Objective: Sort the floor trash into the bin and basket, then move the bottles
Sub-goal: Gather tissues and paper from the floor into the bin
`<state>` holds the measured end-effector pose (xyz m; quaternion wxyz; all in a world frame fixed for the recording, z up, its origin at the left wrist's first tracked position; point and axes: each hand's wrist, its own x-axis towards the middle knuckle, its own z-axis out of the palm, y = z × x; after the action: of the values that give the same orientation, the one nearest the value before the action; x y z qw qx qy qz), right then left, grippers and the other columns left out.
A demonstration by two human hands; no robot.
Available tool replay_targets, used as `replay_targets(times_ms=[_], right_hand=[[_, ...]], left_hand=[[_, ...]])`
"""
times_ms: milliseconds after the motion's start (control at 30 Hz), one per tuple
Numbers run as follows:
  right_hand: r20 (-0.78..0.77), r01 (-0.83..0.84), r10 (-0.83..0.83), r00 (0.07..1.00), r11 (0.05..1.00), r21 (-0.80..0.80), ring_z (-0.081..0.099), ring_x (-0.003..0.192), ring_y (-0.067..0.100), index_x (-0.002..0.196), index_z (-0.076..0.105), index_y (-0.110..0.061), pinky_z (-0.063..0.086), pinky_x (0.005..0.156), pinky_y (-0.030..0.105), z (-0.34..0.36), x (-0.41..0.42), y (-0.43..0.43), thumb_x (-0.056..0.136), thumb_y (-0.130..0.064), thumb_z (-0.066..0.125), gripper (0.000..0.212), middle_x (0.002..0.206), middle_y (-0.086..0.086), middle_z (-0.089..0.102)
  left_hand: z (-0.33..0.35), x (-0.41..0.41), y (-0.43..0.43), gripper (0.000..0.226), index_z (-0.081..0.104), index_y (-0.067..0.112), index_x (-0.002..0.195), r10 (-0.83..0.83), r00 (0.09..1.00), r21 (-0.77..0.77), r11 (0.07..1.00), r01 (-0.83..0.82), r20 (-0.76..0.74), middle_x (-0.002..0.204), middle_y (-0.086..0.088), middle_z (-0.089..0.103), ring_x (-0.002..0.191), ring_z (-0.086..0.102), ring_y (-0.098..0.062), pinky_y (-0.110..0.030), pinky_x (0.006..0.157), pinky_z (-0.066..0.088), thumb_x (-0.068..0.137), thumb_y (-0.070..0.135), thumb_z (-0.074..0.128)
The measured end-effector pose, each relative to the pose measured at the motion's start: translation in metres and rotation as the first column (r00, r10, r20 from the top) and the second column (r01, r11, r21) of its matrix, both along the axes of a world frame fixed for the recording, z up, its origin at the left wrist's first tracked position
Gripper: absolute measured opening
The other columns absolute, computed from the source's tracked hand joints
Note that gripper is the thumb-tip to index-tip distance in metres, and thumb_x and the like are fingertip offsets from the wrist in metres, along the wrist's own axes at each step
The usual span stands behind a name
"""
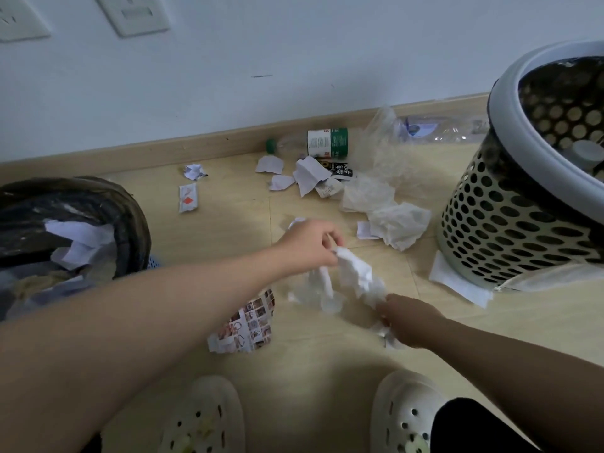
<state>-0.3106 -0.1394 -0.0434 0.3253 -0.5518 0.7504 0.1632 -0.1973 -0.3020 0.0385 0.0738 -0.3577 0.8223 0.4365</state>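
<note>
- The left hand [310, 245] pinches the upper end of the crumpled tissue [354, 277], and the right hand [408, 322] curls its fingers round the lower end — it hangs stretched between them, low over the floor [228, 230].
- The bin [135, 220] lies left, nearer the left hand; the basket [490, 217] lies right.

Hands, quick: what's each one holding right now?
Left hand: fingers grip crumpled paper.
Right hand: fingers also closed on paper.

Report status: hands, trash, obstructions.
Left hand, right hand both grip crumpled white tissue. Black-lined bin left, perforated grey-rimmed basket right. Nothing blocking.
</note>
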Motion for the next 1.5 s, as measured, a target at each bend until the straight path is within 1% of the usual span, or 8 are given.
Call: replay_targets(times_ms=[167,367,633,867,1167,1333,1433,1500], right_hand=[[0.047,0.227,-0.224,0.974,0.97,-0.084,0.054,0.088,0.022,0.122,0.041,-0.019,0.04,0.066,0.029,0.008,-0.007,-0.011,0.093,-0.011,0.041,0.03,0.114,0.006,0.057],[0.427,0.612,-0.488,0.762,0.757,-0.227,0.057,0.09,0.024,0.136,0.034,-0.018,0.051,0.077,0.036,0.045,-0.004,-0.057,0.09,-0.034,0.056,0.053,0.11,0.011,0.057],[0.598,0.707,-0.445,0.667,0.632,-0.318,0.049,0.068,0.014,0.132,0.042,-0.017,0.042,0.056,0.024,0.124,0.003,-0.134,0.088,-0.015,0.059,0.047,0.09,0.001,0.049],[0.796,0.777,-0.337,0.503,0.579,-0.246,0.053,0.073,0.019,0.132,0.039,-0.013,0.042,0.043,0.021,0.21,0.069,-0.19,0.091,-0.009,0.054,0.044,0.094,0.004,0.046],[0.911,0.787,-0.311,0.27,0.616,-0.023,0.051,0.102,0.027,0.141,0.035,-0.02,0.052,0.088,0.039,0.218,0.154,-0.201,0.089,-0.001,0.054,0.058,0.123,0.012,0.047],[0.916,0.711,-0.236,0.324,0.7,-0.071,0.052,0.099,0.027,0.139,0.038,-0.019,0.052,0.082,0.04,0.218,0.191,-0.21,0.087,0.0,0.052,0.057,0.117,0.011,0.047],[0.921,0.652,-0.17,0.352,0.75,-0.11,0.054,0.1,0.027,0.137,0.039,-0.017,0.053,0.086,0.04,0.217,0.212,-0.21,0.088,-0.002,0.052,0.053,0.101,0.004,0.05],[0.901,0.613,-0.144,0.409,0.775,-0.155,0.052,0.095,0.024,0.135,0.04,-0.018,0.053,0.083,0.037,0.215,0.221,-0.207,0.089,-0.003,0.05,0.049,0.088,-0.003,0.044]], left_hand=[[0.037,-0.004,-0.033,0.028,0.057,0.025,0.075,0.303,0.943,0.186,0.943,-0.275,-0.14,0.078,0.003,0.05,0.07,0.051,-0.011,-0.018,0.057,0.044,0.08,-0.002,0.064],[0.061,0.009,-0.06,0.032,0.054,0.016,0.072,0.519,0.837,0.33,0.831,-0.447,-0.173,0.075,-0.001,0.052,0.067,0.051,-0.013,-0.021,0.056,0.042,0.081,-0.014,0.055],[0.095,0.041,-0.079,0.034,0.051,0.013,0.066,0.688,0.678,0.431,0.71,-0.557,-0.259,0.065,-0.004,0.05,0.06,0.046,-0.015,-0.023,0.058,0.036,0.079,-0.019,0.048],[0.151,0.09,-0.098,0.031,0.051,0.011,0.069,0.859,0.358,0.581,0.512,-0.633,-0.367,0.066,-0.007,0.051,0.057,0.05,-0.017,-0.017,0.045,0.044,0.08,-0.019,0.049],[0.189,0.159,-0.108,0.022,0.055,0.007,0.074,0.925,0.078,0.697,0.333,-0.635,-0.371,0.074,-0.013,0.055,0.068,0.054,-0.024,-0.025,0.052,0.05,0.08,-0.014,0.052],[0.179,0.21,-0.101,0.029,0.054,0.013,0.066,0.878,-0.024,0.404,0.195,-0.894,-0.477,0.071,-0.006,0.054,0.07,0.052,-0.023,-0.03,0.066,0.045,0.079,-0.013,0.053],[0.168,0.233,-0.089,0.028,0.054,0.019,0.066,0.861,0.178,-0.074,0.163,-0.984,-0.476,0.071,0.006,0.053,0.076,0.051,-0.016,-0.022,0.062,0.04,0.081,-0.004,0.053],[0.156,0.242,-0.08,0.029,0.05,0.021,0.065,0.854,0.383,-0.386,0.24,-0.891,-0.353,0.074,0.007,0.051,0.076,0.049,-0.013,-0.02,0.056,0.035,0.085,0.0,0.05]])
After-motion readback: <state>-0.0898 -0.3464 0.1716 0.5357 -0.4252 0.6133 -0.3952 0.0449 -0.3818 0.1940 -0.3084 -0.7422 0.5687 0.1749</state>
